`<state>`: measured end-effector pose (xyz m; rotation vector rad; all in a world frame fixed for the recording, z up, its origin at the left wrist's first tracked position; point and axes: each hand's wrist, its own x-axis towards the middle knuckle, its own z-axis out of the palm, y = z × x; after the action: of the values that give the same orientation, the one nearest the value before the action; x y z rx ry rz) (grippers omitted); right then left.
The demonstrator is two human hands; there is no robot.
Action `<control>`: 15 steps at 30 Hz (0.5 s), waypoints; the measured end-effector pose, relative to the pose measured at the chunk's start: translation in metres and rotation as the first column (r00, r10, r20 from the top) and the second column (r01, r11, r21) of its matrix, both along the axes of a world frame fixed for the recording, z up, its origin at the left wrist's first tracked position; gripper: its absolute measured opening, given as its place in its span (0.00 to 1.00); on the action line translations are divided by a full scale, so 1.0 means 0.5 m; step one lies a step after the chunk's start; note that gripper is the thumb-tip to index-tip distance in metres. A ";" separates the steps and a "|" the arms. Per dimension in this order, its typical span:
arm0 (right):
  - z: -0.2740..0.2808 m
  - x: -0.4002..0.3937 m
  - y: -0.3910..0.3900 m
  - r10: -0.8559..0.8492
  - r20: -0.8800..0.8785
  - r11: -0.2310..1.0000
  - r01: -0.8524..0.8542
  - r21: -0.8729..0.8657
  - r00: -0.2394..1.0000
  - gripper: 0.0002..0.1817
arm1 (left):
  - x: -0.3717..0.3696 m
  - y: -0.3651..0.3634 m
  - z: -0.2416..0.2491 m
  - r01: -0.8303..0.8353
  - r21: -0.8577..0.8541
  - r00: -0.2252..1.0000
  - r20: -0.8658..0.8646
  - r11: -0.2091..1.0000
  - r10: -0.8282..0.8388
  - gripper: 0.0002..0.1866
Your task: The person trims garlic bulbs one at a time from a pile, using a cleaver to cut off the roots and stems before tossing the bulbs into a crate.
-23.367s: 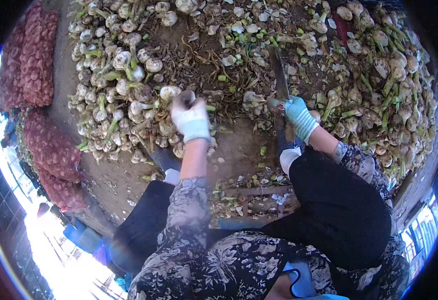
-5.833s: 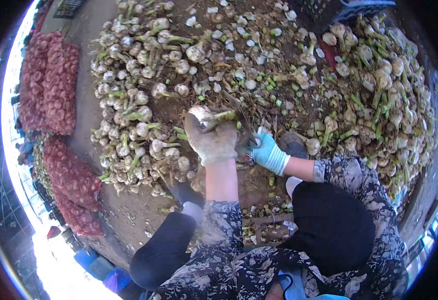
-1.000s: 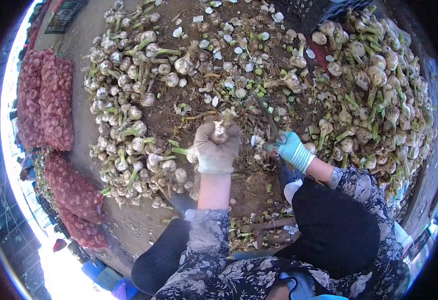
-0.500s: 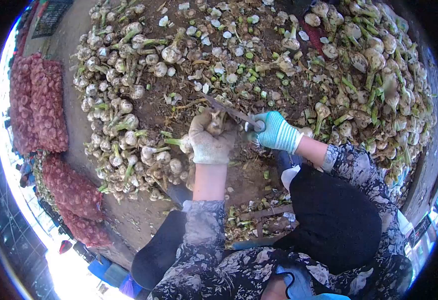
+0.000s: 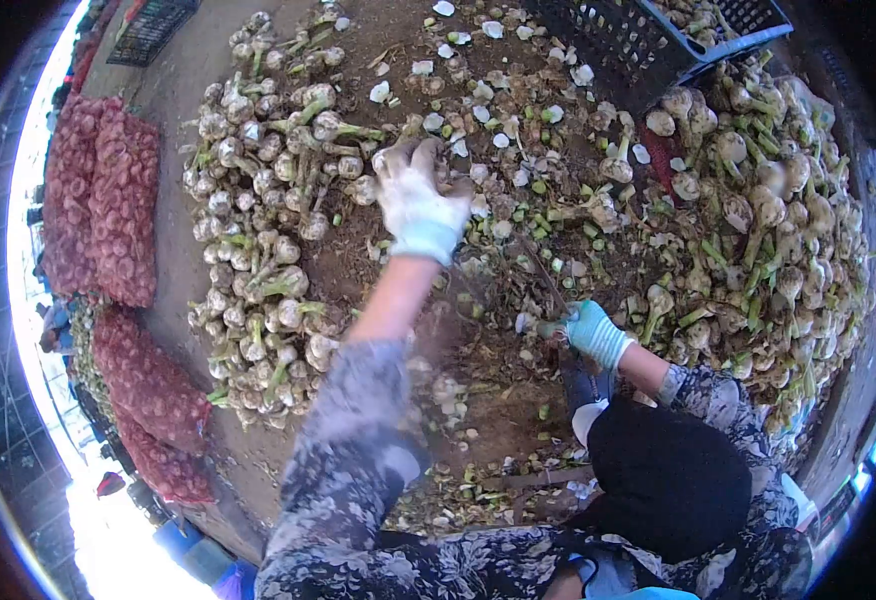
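Observation:
My left hand (image 5: 420, 200), in a soiled white glove, reaches out over the ground beside the heap of garlic bulbs (image 5: 278, 255). Its fingers are bent and spread apart; the palm side is hidden. A garlic bulb with a green stem (image 5: 333, 128) lies just beyond it to the left. Lower right, my right hand (image 5: 596, 333), in a teal and white striped glove, is closed round the handle of a knife (image 5: 546, 275). The dark blade points away over cut stems and peelings (image 5: 518, 215).
A dark plastic crate (image 5: 623, 50) stands at the top right, above a large pile of untrimmed garlic (image 5: 758, 230). Red mesh sacks of garlic (image 5: 108, 200) line the left. Another crate (image 5: 155, 30) sits at the top left.
My left hand has moved forward from the knife, and the garlic it held no longer shows. My right hand has dropped lower right with the knife. The crate at top right has come into view.

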<state>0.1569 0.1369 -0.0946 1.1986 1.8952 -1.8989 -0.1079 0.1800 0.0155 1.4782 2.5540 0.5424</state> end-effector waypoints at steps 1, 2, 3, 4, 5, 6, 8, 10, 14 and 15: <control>0.023 -0.002 0.003 -0.018 0.021 1.000 0.018 -0.013 1.000 0.23 | -0.048 0.016 -0.023 0.073 -0.261 0.976 -0.181 0.963 -0.123 0.28; 0.032 -0.007 0.009 -0.032 0.042 0.999 0.033 -0.021 0.999 0.23 | -0.082 0.025 -0.041 0.101 -0.418 0.923 -0.300 0.903 -0.242 0.31; 0.024 -0.010 0.017 0.107 0.115 0.987 -0.119 0.105 0.988 0.22 | -0.119 0.036 -0.068 0.121 -0.513 0.874 -0.352 0.850 -0.337 0.32; 0.015 -0.009 0.017 0.073 0.125 0.992 -0.085 0.091 0.990 0.22 | -0.148 0.042 -0.093 0.130 -0.605 0.813 -0.388 0.786 -0.433 0.33; 0.004 -0.009 0.015 0.037 0.132 0.996 -0.048 0.081 0.991 0.22 | -0.176 0.041 -0.128 0.153 -0.615 0.841 -0.329 0.773 -0.429 0.34; -0.001 -0.010 0.016 0.002 0.138 0.997 -0.013 0.074 0.990 0.22 | -0.198 0.038 -0.160 0.175 -0.623 0.866 -0.272 0.763 -0.420 0.34; 0.026 -0.016 0.027 -0.050 0.091 0.999 0.050 0.010 0.995 0.23 | -0.196 0.038 -0.168 0.043 -0.604 0.974 -0.153 0.796 -0.169 0.30; 0.031 -0.014 0.021 -0.137 0.031 0.991 0.136 0.016 0.990 0.22 | -0.146 0.016 -0.105 0.066 -0.576 0.995 -0.021 0.815 -0.095 0.28; 0.048 -0.026 0.025 -0.113 0.069 0.993 0.111 0.033 0.991 0.21 | 0.017 -0.089 -0.092 -0.034 -0.518 0.774 0.528 0.855 0.350 0.36; -0.016 -0.020 0.004 -0.177 0.064 0.984 0.179 -0.024 0.982 0.21 | 0.022 -0.129 -0.163 0.041 -0.454 0.678 0.667 0.890 0.309 0.38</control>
<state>0.1470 0.1391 -0.1025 1.4441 1.7753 -1.9440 -0.0967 0.1152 -0.0658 0.6936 1.9499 0.4135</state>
